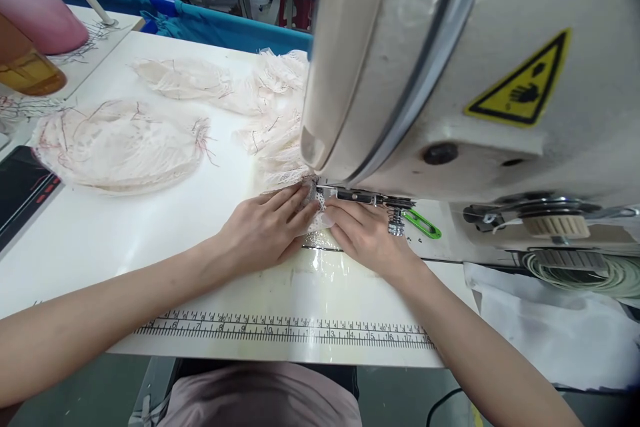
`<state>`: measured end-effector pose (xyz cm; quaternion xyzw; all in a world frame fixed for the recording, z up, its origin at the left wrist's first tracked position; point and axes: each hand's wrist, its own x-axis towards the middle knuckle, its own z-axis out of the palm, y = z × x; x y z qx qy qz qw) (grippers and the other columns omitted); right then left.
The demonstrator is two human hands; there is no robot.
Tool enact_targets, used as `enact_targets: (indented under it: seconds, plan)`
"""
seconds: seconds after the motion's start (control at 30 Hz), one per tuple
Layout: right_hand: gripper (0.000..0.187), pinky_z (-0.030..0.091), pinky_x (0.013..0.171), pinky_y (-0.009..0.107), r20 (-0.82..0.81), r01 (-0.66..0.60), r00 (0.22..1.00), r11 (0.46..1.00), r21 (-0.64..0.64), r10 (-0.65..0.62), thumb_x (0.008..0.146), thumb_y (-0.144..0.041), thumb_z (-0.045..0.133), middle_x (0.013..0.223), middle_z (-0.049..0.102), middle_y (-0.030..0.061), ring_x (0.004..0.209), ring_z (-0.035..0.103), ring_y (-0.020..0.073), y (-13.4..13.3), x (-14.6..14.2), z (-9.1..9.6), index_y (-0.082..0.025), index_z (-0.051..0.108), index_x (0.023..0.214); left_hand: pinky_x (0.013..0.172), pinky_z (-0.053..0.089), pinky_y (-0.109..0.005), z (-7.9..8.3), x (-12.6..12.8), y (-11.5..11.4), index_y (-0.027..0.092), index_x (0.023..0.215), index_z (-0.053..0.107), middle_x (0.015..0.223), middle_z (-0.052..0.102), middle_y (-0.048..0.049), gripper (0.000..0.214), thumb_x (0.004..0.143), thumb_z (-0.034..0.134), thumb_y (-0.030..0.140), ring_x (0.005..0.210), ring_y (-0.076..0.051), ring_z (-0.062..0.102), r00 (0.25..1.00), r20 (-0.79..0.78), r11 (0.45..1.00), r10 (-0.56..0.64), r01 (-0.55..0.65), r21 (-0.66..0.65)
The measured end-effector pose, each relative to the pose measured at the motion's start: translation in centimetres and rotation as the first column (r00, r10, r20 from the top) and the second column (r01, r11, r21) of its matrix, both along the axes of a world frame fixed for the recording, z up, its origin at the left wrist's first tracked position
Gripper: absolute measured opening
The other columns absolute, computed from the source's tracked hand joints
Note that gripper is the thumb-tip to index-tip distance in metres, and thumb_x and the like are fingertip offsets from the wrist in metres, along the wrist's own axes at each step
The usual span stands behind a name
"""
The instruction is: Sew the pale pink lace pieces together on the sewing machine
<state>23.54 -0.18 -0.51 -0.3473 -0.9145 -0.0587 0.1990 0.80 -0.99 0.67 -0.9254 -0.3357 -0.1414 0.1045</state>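
A strip of sheer, cream lace fabric (285,150) lies bunched on the table and runs under the head of a sewing machine (350,80). My left hand (273,223) is closed on its near edge, fingertips close to the presser foot, which the machine head partly hides. From the other side my right hand (367,233) grips the lace's front edge, its fingers bent and pressed together. Both sets of fingertips almost meet at the needle area. The thumbs are mostly covered.
More gathered lace (123,143) with loose red threads lies at left, by a black device (23,193). A pink thread cone (45,3) and a brown one stand behind. Right of the needle lies a green thread snipper (424,223). A printed ruler (300,330) runs along the front edge.
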Motion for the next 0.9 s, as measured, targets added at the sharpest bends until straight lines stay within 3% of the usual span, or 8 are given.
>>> enact_targets:
  seconds: [0.3, 0.53, 0.77, 0.9]
  plan:
    - [0.020, 0.050, 0.079, 0.031, 0.003, 0.026, 1.000, 1.000, 0.005, -0.026, 0.093, -0.013, 0.050, 0.106, 0.069, 0.0060, 0.092, 0.063, 0.0163, 0.3, -0.1, -0.2, -0.019, 0.064, 0.105, 0.094, 0.057, -0.038, -0.3, 0.0, 0.4, 0.010, 0.125, 0.063, 0.131, 0.063, -0.0150, 0.037, 0.094, 0.051, 0.027, 0.121, -0.029, 0.061, 1.000, 0.012, 0.999, 0.019, -0.019, 0.036]
    - [0.025, 0.049, 0.081, 0.030, 0.025, 0.017, 1.000, 0.999, 0.039, -0.018, 0.090, -0.009, 0.053, 0.109, 0.070, 0.0035, 0.094, 0.063, 0.0151, 0.0, -0.3, -0.1, -0.021, 0.065, 0.108, 0.093, 0.058, -0.034, -0.3, -0.3, 0.9, 0.009, 0.109, 0.068, 0.121, 0.069, -0.0098, 0.030, 0.097, 0.040, 0.011, 0.108, -0.021, 0.069, 0.986, 0.063, 0.985, -0.151, 0.145, 0.096]
    - [0.025, 0.046, 0.085, 0.026, 0.057, -0.018, 0.998, 0.984, 0.179, 0.008, 0.089, -0.002, 0.051, 0.106, 0.072, -0.0010, 0.100, 0.062, 0.0118, -0.4, -1.1, 0.4, -0.019, 0.064, 0.100, 0.088, 0.060, -0.033, 0.2, -0.5, 1.2, 0.010, 0.097, 0.068, 0.114, 0.073, -0.0100, 0.022, 0.095, 0.046, 0.013, 0.104, -0.022, 0.070, 0.990, 0.062, 0.989, -0.127, 0.122, 0.082]
    - [0.026, 0.046, 0.083, 0.025, 0.047, -0.041, 0.998, 0.980, 0.197, 0.032, 0.086, 0.000, 0.052, 0.106, 0.072, -0.0018, 0.101, 0.062, 0.0111, -0.3, -1.2, 0.2, -0.017, 0.063, 0.101, 0.089, 0.059, -0.032, 0.2, -0.6, 1.4, 0.010, 0.094, 0.067, 0.111, 0.074, -0.0102, 0.022, 0.095, 0.046, 0.013, 0.105, -0.022, 0.070, 0.991, 0.061, 0.988, -0.123, 0.116, 0.105]
